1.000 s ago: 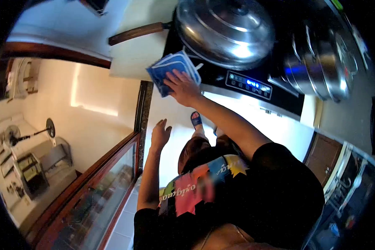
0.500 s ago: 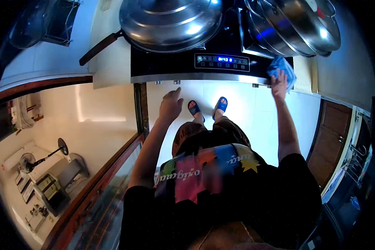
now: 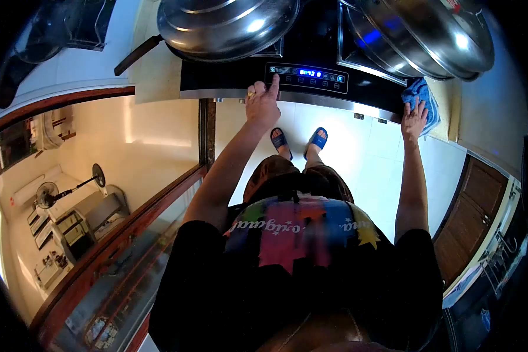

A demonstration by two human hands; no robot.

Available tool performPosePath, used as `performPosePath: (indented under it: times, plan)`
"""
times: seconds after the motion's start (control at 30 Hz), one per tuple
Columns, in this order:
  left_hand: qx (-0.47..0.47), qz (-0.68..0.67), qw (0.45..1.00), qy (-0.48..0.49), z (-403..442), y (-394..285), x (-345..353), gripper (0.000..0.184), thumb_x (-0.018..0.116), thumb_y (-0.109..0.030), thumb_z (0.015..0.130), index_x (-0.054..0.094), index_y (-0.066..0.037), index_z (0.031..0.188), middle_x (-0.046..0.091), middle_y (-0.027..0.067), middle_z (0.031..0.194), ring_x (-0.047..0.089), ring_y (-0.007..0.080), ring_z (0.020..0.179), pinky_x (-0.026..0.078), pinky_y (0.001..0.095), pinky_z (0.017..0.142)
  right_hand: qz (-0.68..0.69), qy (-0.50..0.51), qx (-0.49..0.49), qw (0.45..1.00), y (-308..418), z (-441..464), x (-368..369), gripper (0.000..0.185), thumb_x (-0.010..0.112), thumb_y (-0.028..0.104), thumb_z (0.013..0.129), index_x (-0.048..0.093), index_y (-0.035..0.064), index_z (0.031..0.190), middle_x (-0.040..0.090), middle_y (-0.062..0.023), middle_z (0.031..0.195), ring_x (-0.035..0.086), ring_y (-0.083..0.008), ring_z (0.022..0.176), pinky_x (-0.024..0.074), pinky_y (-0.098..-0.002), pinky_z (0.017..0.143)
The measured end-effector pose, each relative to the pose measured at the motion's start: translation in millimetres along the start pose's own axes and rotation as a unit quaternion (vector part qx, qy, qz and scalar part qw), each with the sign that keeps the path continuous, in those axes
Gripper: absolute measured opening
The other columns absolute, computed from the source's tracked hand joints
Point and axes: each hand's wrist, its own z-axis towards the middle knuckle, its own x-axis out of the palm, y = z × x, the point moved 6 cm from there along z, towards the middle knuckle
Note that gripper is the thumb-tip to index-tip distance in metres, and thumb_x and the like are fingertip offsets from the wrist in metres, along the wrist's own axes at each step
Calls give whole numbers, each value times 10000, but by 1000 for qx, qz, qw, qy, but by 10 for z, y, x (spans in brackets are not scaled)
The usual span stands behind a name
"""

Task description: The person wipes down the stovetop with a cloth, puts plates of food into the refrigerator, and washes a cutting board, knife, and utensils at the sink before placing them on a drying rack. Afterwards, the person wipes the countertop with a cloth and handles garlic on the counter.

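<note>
Standing before a stove (image 3: pixel 315 41), facing its front edge. Pointing with the left hand (image 3: pixel 261 108) at a panel (image 3: pixel 308 78) in the middle of the stove's near side; stretching out the index finger over the left end of the panel, folding the other fingers in, grasping nothing. Seeming to touch the panel with the fingertip. Wearing a gold-coloured ring on the same hand. Facing lit blue digits on the panel.

Resting the right hand (image 3: pixel 414 122) on a blue cloth (image 3: pixel 418 89) at the right front corner of the stove, well apart from the left hand; laying spread fingers over the cloth, with part of it bunched beyond the fingertips and part showing past the stove's right edge. Being unable to tell whether gripping the cloth or only pressing on it.

Having a lidded wok (image 3: pixel 232 32) on the left of the stove, with its handle (image 3: pixel 138 54) jutting past the stove's left edge, and a steel pot (image 3: pixel 416 41) on the right of the stove, just behind the cloth.

Setting both feet, in blue slippers (image 3: pixel 280 138), on the pale floor (image 3: pixel 369 158) in front of the stove. Wearing a black shirt (image 3: pixel 311 299) with a many-coloured print. Having a red-brown frame (image 3: pixel 123 246) to the left of the stove, a fan (image 3: pixel 47 195) farther left, and a brown door (image 3: pixel 472 205) to the stove's right.
</note>
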Motion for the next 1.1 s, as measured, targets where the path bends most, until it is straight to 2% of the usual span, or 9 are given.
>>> performPosePath:
  times: [0.13,0.33,0.47,0.53,0.63,0.67,0.97,1.03,1.1]
  plan:
    - [-47,13,999,7,123,40,72,713,588,-133,730,350,-190,1399,423,145,1098,414,315,1035,353,408,912,17,3,1,1000,-15,0,3,556,385,487,923,340,201,1398,297,-138,1449,279,-412,1301,257,-564,1021]
    - [-67,14,998,11,133,74,128,871,643,-107,668,246,-194,1439,403,162,1141,407,336,1041,378,419,900,34,4,4,999,30,-18,-52,542,385,479,925,358,201,1389,294,-132,1453,270,-410,1307,239,-564,1028]
    - [-59,17,998,12,121,70,143,866,642,-98,663,258,-188,1434,403,161,1139,406,336,1037,363,420,915,40,10,3,999,-54,-7,-14,539,394,466,925,364,187,1385,304,-133,1448,277,-409,1306,242,-552,1032]
    - [-63,23,997,30,113,56,124,871,643,-93,655,263,-192,1432,401,159,1144,398,335,1043,363,420,912,24,8,-104,994,-237,-8,149,533,403,448,927,366,173,1382,322,-139,1437,293,-411,1296,261,-530,1031]
    - [-64,27,997,37,105,38,104,758,587,-119,733,291,-211,1425,413,137,1096,399,306,1043,342,417,914,-19,19,-75,997,-442,1,83,524,409,430,929,370,163,1378,333,-144,1430,311,-414,1285,277,-510,1029]
    - [-64,26,997,37,105,49,116,758,587,-119,733,291,-211,1425,413,137,1096,399,306,1043,342,417,914,31,3,-26,999,-514,-28,3,516,412,422,928,376,163,1373,338,-148,1426,317,-420,1280,284,-513,1023]
    - [-44,54,997,17,115,-5,137,703,586,-135,751,337,-199,1405,424,137,1070,408,302,1016,350,428,868,36,24,16,999,-585,-5,37,544,411,446,922,334,197,1399,292,-140,1454,261,-400,1317,235,-556,1029]
    - [5,40,998,-49,82,-137,68,725,610,-110,694,384,-190,1378,440,141,1020,440,309,963,391,426,821,42,35,22,998,-614,-6,72,546,407,449,922,329,202,1403,281,-137,1460,253,-396,1321,224,-556,1035]
    - [10,35,999,-4,82,-268,98,721,604,-108,712,368,-196,1387,442,143,1058,429,304,994,368,416,849,43,24,12,999,-605,-14,77,553,398,463,922,321,210,1407,270,-127,1467,248,-394,1325,214,-561,1040]
